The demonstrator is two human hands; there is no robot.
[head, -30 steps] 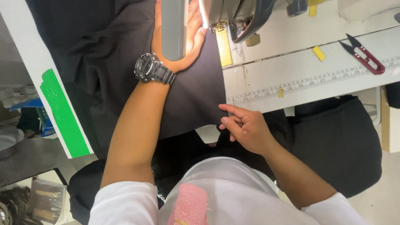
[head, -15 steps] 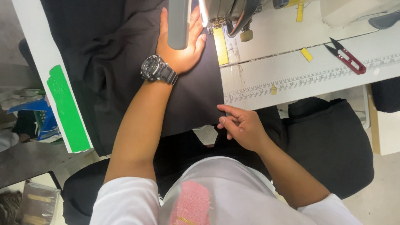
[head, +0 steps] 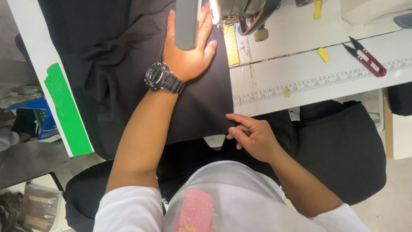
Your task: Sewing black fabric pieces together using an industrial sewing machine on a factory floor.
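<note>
Black cloth [head: 128,68] lay spread over the left part of the table [head: 300,68], its near end hanging off the front edge. Left hand [head: 189,53], wearing a black watch [head: 163,78], pressed flat and wide on the cloth beside the sewing machine [head: 231,10]. Right hand [head: 251,135] pinched the cloth's right edge just off the table's front edge, fingers narrow. Red snips [head: 365,56] lay near the right edge, well apart. Ruler strip [head: 322,79] ran along the front.
</note>
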